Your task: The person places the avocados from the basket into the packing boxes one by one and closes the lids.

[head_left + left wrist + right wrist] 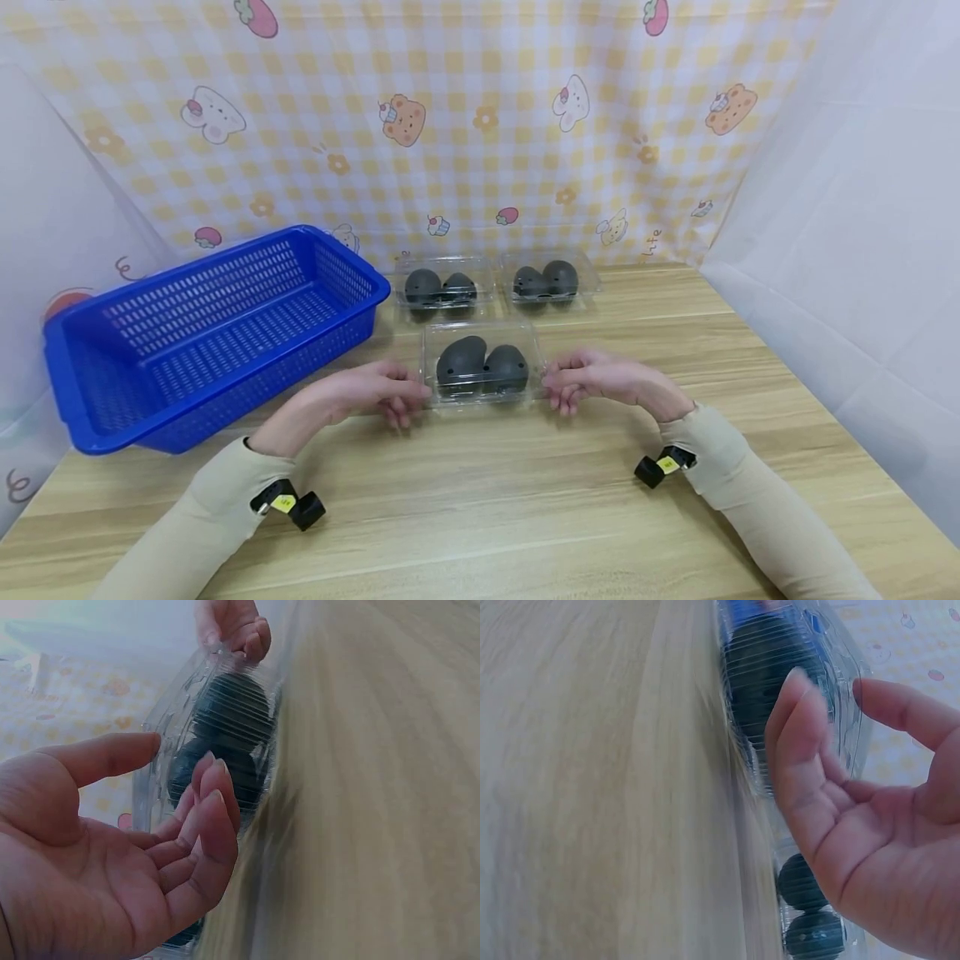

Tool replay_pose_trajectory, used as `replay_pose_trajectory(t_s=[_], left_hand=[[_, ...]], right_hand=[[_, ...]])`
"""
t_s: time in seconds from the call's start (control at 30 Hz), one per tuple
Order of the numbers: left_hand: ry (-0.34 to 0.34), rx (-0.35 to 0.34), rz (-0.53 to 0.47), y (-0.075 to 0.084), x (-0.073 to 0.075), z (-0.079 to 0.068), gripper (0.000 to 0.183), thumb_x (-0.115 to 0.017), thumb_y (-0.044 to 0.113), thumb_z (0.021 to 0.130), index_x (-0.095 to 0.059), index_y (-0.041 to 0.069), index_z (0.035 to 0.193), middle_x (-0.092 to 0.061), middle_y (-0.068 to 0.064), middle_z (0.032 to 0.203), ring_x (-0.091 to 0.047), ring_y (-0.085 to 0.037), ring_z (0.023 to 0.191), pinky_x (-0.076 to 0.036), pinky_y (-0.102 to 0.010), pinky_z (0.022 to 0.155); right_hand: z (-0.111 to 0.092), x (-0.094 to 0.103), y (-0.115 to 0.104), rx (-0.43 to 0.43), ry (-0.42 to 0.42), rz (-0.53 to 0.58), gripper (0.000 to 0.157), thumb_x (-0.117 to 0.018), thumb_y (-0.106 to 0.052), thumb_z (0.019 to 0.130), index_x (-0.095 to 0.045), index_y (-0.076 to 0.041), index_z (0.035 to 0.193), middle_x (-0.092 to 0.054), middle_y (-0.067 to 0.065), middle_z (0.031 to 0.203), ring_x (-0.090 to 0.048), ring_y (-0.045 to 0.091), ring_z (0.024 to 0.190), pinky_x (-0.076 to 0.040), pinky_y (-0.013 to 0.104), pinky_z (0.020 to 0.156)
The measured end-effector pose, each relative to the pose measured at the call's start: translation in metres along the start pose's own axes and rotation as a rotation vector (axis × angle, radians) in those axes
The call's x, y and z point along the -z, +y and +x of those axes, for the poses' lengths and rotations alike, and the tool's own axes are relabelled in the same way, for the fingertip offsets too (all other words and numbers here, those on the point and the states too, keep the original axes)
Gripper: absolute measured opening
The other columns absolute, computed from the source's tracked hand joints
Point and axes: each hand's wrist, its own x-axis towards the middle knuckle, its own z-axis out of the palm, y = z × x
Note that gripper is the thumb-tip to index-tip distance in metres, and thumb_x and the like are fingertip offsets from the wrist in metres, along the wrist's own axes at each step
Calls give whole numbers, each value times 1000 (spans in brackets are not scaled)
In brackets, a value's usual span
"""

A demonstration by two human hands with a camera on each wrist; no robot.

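Note:
A clear plastic clamshell box point(482, 398) with two dark, rounded, avocado-like things point(461, 360) inside rests on the table in front of me. At its left end is my left hand point(378, 390), thumb near the rim and fingers loosely bent beside the wall. My right hand point(600, 379) is at the opposite end in a similar pose. Both wrist views show the left thumb point(124, 756) and right thumb point(900, 709) at the box's edge, apart from the fingers. Whether the fingertips touch the box is hard to tell.
Two more clear boxes, one at back left point(446, 310) and one at back right point(551, 300), hold similar dark things. A blue perforated basket point(225, 354) stands on the left of the wooden table point(465, 517). Behind hangs a checked curtain point(480, 167).

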Motion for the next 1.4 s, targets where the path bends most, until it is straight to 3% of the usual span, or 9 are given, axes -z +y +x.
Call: replay_pose_trajectory(t_s=[0.23,0.67,1.4], left_hand=[[-60,-29,-59,-3,-5,1,31,-56,18,102,-64,-13,104,-70,-8,85,-64,-14,71,-54,-23,66],[10,-36,-114,-4,-8,4,31,-56,16,102,-67,-12,104,-70,-4,82,-63,-10,68,-51,-20,63],[55,-52,-114,-5,-10,4,23,-56,13,102,-66,-7,97,-67,-2,77,-60,-8,65,-49,-19,61]], right_hand=[[3,1,6,12,-47,83,26,-50,-11,104,-59,14,107,-69,10,87,-67,15,75,-56,24,66],[6,0,7,67,17,88,19,-48,-8,104,-61,6,103,-67,6,84,-64,11,72,-54,20,63],[4,-3,4,28,68,103,15,-48,-5,104,-62,1,103,-65,5,84,-62,9,71,-53,19,63]])
